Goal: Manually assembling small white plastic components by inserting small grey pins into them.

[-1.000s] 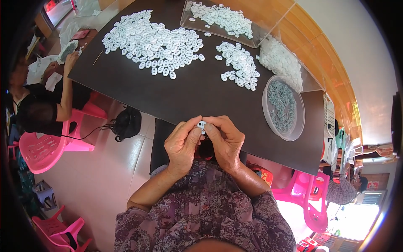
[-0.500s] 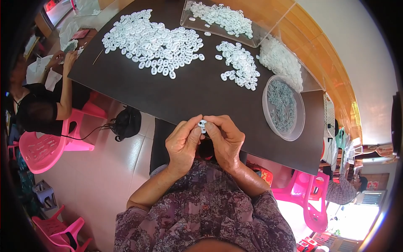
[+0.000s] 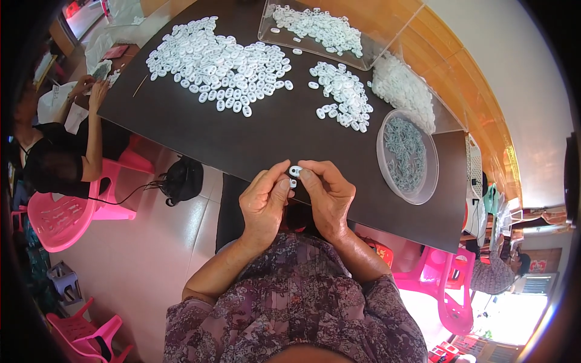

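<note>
White plastic, small oval clip (image 3: pixel 295 171) sits pinched between your left hand (image 3: pixel 264 202) and right hand (image 3: pixel 327 196) fingers, above the dark counter (image 3: pixel 254 139) edge; loosen either pinch and it likely drops floorward.

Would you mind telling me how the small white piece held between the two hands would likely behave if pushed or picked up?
The small white piece is probably light: the fingertips of the left hand and right hand alone pinch it. It looks like rigid plastic. Being flat like the pieces in the large white pile, it would likely slide rather than roll.
</note>
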Tool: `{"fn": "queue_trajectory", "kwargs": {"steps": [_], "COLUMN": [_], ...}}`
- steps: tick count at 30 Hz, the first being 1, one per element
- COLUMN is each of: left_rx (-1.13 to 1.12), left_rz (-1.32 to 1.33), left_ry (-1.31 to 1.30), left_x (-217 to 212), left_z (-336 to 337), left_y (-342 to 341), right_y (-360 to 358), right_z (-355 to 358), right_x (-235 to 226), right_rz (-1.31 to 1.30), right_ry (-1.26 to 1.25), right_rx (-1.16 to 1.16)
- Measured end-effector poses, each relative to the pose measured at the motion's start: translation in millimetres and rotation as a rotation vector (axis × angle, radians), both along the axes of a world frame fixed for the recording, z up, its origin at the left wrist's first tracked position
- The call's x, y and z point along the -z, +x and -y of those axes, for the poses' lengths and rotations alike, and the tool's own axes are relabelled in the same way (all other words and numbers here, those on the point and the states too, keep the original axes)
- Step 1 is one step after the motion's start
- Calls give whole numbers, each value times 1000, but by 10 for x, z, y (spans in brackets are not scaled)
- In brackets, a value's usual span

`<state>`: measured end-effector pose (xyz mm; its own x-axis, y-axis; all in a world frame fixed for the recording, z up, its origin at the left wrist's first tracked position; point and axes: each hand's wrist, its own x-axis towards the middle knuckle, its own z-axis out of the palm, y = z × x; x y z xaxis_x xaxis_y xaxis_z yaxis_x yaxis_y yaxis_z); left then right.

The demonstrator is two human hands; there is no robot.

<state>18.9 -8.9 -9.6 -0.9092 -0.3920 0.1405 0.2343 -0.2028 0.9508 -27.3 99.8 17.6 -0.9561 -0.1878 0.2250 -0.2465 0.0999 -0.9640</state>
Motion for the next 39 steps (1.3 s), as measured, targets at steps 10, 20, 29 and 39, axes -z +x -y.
{"fn": "queue_trajectory", "kwargs": {"steps": [10,20,29,39], "left_rx": [-12,19,60,131], "left_rz": [13,32,187,221], "left_ry": [-16,56,210,297], "left_x": [21,-10,-82,-122], "left_z": [38,65,46,36], "left_y": [-209,-272,-399,-489], "right_y": [-500,-573,-486,-369], "right_z": [-85,-127,-66,24], "right_x": [161,89,-42,-67], "right_rz": [-481,131,158,50], "right_ry": [400,105,-67,-25], "right_rx": [151,66,32,77]}}
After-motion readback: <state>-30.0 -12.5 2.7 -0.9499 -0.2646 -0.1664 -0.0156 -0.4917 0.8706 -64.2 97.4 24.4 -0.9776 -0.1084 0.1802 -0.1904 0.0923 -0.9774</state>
